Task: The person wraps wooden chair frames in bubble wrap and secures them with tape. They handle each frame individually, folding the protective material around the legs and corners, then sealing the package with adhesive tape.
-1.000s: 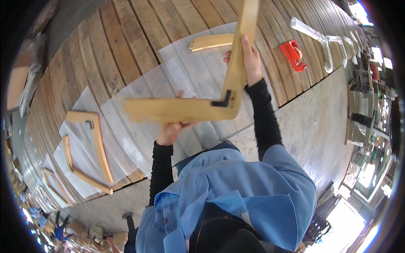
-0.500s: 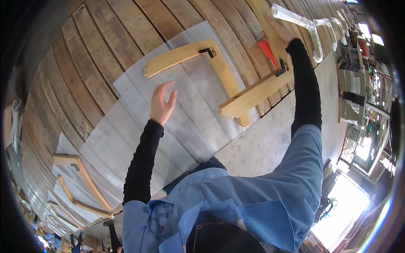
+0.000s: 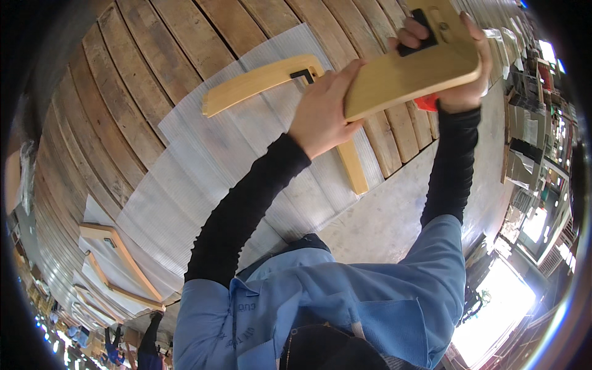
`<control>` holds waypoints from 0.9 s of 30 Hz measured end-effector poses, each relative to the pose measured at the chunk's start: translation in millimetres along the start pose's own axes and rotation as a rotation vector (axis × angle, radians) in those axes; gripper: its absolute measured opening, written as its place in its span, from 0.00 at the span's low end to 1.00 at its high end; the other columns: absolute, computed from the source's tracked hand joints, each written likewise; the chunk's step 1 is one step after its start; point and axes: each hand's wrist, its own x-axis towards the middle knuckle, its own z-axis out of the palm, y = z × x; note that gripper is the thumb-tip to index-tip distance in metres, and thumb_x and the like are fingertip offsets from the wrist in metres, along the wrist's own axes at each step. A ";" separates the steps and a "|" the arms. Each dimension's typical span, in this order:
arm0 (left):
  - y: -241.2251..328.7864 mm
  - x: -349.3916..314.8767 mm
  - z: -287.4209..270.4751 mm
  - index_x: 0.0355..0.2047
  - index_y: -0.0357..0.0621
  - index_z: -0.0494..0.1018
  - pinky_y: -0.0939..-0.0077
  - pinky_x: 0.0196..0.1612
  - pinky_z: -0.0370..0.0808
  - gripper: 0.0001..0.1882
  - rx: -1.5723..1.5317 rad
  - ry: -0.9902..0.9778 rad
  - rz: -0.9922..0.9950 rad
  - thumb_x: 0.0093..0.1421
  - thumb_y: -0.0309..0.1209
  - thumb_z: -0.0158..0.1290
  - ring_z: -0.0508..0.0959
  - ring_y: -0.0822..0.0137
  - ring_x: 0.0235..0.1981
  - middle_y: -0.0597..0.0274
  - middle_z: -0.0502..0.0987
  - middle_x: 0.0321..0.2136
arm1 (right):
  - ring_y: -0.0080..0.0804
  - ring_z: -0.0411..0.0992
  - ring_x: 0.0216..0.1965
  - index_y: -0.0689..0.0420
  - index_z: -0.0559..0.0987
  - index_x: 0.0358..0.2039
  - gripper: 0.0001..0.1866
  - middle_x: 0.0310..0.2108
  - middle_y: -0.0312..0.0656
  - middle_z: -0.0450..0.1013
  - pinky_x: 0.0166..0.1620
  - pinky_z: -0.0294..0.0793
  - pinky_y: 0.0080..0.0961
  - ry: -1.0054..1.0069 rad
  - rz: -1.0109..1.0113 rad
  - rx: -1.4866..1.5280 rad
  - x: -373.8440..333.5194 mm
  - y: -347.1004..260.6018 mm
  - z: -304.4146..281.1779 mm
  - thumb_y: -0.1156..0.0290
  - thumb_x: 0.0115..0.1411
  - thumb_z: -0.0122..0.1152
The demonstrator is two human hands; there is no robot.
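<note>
Raised above the slatted table is an L-shaped wooden frame piece with a black corner bracket. My left hand grips its near end, thumb below and fingers over the top. My right hand is wrapped round its corner, with fingertips showing beside the bracket. Under my left hand, a second L-shaped wooden frame piece lies on a translucent white foam sheet; my hand hides part of its corner. Something red shows below the held piece, near my right wrist.
Wooden slats form the table, whose edge runs beside a grey concrete floor. More wooden frame pieces lie on foam sheets at the lower left. Other people stand at the far lower left. Shelving with boxes is at the right.
The held frame piece has been lifted and turned toward me. My left hand has moved right and up from above the foam sheet and taken hold of its end.
</note>
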 end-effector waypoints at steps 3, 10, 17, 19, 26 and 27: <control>-28.6 5.0 2.2 0.73 0.50 0.50 0.26 0.62 0.57 0.59 0.270 -0.200 -0.085 0.48 0.53 0.70 0.54 0.38 0.69 0.37 0.55 0.68 | 0.54 0.76 0.47 0.56 0.70 0.63 0.28 0.51 0.58 0.76 0.52 0.72 0.52 0.151 0.095 -0.411 -9.5 -8.1 -53.2 0.52 0.69 0.47; -186.5 -57.1 -46.9 0.70 0.55 0.56 0.05 0.58 0.44 0.54 0.979 -0.239 -0.392 0.48 0.61 0.67 0.45 0.47 0.75 0.52 0.49 0.73 | 0.55 0.79 0.40 0.49 0.66 0.66 0.31 0.48 0.62 0.76 0.42 0.79 0.46 0.438 0.161 -1.405 2.2 98.6 -171.9 0.58 0.62 0.57; -194.4 -58.5 -74.0 0.54 0.51 0.70 0.32 0.64 0.60 0.36 0.975 -0.068 -0.095 0.49 0.53 0.69 0.63 0.58 0.67 0.59 0.68 0.60 | 0.59 0.80 0.39 0.47 0.49 0.75 0.49 0.37 0.62 0.80 0.45 0.78 0.51 0.698 0.460 -1.671 7.1 181.6 -103.5 0.47 0.57 0.58; -186.5 -59.5 -82.9 0.54 0.50 0.71 0.43 0.61 0.66 0.35 0.778 -0.156 -0.210 0.50 0.51 0.69 0.72 0.58 0.60 0.59 0.74 0.54 | 0.60 0.80 0.41 0.46 0.46 0.75 0.51 0.38 0.62 0.80 0.47 0.77 0.50 0.719 0.457 -1.687 2.9 195.5 -115.9 0.48 0.57 0.59; -120.8 -112.5 -157.9 0.52 0.46 0.73 0.59 0.45 0.79 0.32 0.669 -0.010 -0.157 0.50 0.46 0.69 0.82 0.53 0.41 0.57 0.82 0.42 | 0.64 0.75 0.52 0.41 0.46 0.75 0.51 0.49 0.65 0.76 0.54 0.74 0.52 0.850 0.508 -1.697 -6.4 226.7 -139.8 0.46 0.58 0.61; -109.0 -120.5 -173.1 0.53 0.45 0.73 0.60 0.42 0.80 0.32 0.661 0.050 -0.093 0.50 0.43 0.71 0.82 0.50 0.41 0.53 0.81 0.44 | 0.64 0.72 0.54 0.40 0.55 0.73 0.44 0.48 0.64 0.75 0.54 0.72 0.54 0.926 0.482 -1.840 -16.4 234.0 -151.9 0.45 0.60 0.61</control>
